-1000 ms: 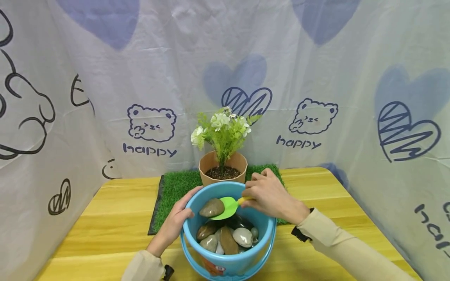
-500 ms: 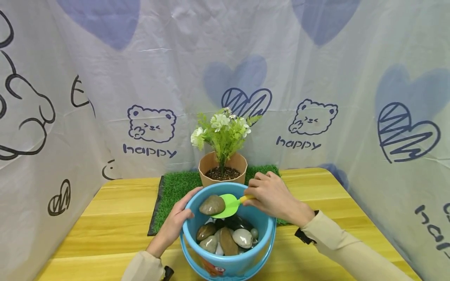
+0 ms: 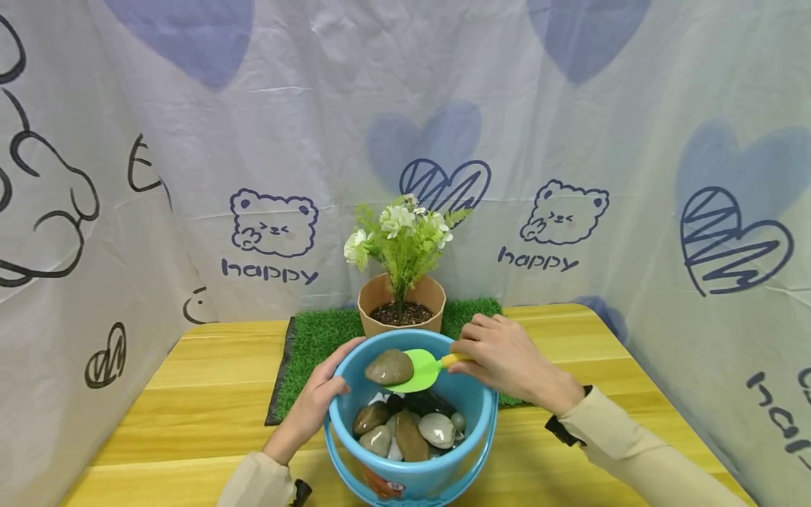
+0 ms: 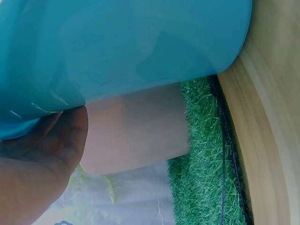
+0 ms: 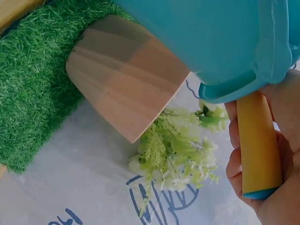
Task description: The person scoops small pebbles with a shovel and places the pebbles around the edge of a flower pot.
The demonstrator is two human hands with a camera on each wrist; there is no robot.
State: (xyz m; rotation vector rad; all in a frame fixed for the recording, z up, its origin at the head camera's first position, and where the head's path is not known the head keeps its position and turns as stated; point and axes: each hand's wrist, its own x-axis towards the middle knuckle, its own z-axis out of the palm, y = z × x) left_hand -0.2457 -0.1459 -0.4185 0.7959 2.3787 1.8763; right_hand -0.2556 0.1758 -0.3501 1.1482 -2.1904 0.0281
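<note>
A blue bucket [image 3: 408, 477] stands upright on the table with several smooth stones [image 3: 412, 435] inside. My left hand [image 3: 315, 394] grips the bucket's left rim, thumb over the edge and fingers along the outer wall, as the left wrist view shows. My right hand [image 3: 507, 355] holds a toy shovel [image 3: 423, 371] by its yellow handle [image 5: 258, 145], fingers curled round it. On the shovel's green blade rests a brown-grey stone [image 3: 389, 367], raised above the other stones at the height of the bucket's rim. The bucket hides part of the shovel in the right wrist view.
Behind the bucket, a tan flowerpot [image 3: 374, 324] with white flowers [image 3: 397, 220] and dark soil stands on a green turf mat [image 3: 323, 338]. Yellow wooden table [image 3: 190, 394] surface lies left and right. A printed cloth [image 3: 405, 70] hangs around the back and sides.
My right hand has moved to the right, and the shovel has risen slightly and shifted right with the stone on it. My left hand and the bucket have stayed in place.
</note>
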